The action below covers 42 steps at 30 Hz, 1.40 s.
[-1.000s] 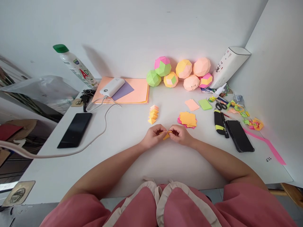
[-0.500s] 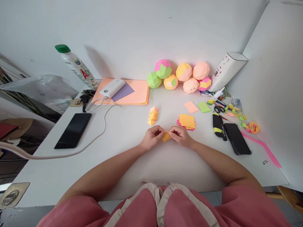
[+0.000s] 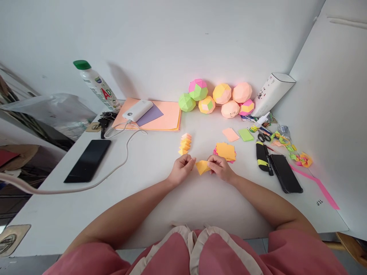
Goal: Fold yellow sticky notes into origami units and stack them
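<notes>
A small folded piece of yellow-orange paper (image 3: 202, 167) is pinched between the thumb and fingers of my right hand (image 3: 221, 168). Its free end points toward my left hand (image 3: 181, 170), whose fingers are curled with the thumb against them, just beside the paper and apparently off it. Beyond my left hand stands a short row of folded paper pieces (image 3: 185, 144), peach at the far end and orange at the near one. A stack of square orange sheets (image 3: 226, 151), with pink ones beneath, lies just past my right hand.
Faceted paper balls (image 3: 221, 94) line the wall. Peach (image 3: 230, 134) and green (image 3: 246, 135) sheets lie before them. To the right are scissors (image 3: 264, 137), a cutter (image 3: 261, 154) and a phone (image 3: 286, 173). Another phone (image 3: 87, 160), a cable (image 3: 126, 152) and a bottle (image 3: 100, 86) are left.
My left hand has come away from the folded paper and moved slightly left. My right hand keeps its pinch, and more of the paper shows. The camera view has tilted a little.
</notes>
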### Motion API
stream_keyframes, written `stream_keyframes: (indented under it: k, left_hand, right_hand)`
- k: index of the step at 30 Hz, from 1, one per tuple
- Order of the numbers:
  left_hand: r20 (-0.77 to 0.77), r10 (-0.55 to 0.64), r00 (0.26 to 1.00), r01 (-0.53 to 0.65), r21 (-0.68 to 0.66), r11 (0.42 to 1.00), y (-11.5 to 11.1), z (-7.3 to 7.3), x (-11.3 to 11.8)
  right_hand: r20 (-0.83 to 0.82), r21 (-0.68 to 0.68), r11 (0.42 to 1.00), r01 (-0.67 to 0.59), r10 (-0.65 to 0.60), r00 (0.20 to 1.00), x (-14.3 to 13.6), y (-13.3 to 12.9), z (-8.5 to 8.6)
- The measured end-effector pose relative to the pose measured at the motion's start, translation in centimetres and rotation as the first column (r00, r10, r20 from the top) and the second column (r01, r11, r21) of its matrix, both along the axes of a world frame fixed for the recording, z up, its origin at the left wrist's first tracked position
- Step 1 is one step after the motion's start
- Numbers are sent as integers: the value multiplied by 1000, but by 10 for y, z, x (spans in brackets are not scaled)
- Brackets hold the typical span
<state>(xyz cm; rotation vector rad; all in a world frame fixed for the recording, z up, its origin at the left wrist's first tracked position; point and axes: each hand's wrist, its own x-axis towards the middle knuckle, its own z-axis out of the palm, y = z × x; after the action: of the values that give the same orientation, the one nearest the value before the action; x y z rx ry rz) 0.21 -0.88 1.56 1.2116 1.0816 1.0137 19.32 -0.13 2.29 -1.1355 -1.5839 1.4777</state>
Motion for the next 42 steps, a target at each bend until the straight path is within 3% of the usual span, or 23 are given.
stream_keyframes:
  k: [3, 6, 10, 18, 27, 36, 42]
  left_hand:
    - [7, 5, 1000, -5, 8, 1000, 1, 3, 0]
    - [29, -78, 997, 76, 79, 994, 1, 4, 2]
    - [-101, -153, 983, 169, 172, 970, 1, 2, 2]
    - [-214, -188, 959, 226, 173, 958, 1, 4, 0]
    - [15, -94, 995, 94, -17, 995, 2, 2, -1]
    - [125, -135, 983, 135, 13, 991, 3, 0, 1]
    - [159, -244, 957, 240, 47, 970, 0, 3, 0]
  right_hand:
    - [-1, -12, 1000, 8, -8, 1000, 0, 0, 1]
    - [48, 40, 999, -29, 27, 998, -1, 0, 2]
    - [67, 78, 996, -45, 40, 997, -3, 0, 1]
    - [35, 8, 998, -70, 70, 997, -2, 1, 2]
    - [-4, 18, 996, -88, 88, 996, -1, 2, 1]
    - [34, -24, 993, -113, 114, 993, 2, 3, 1]
    - [-8, -23, 993, -118, 118, 993, 2, 4, 1]
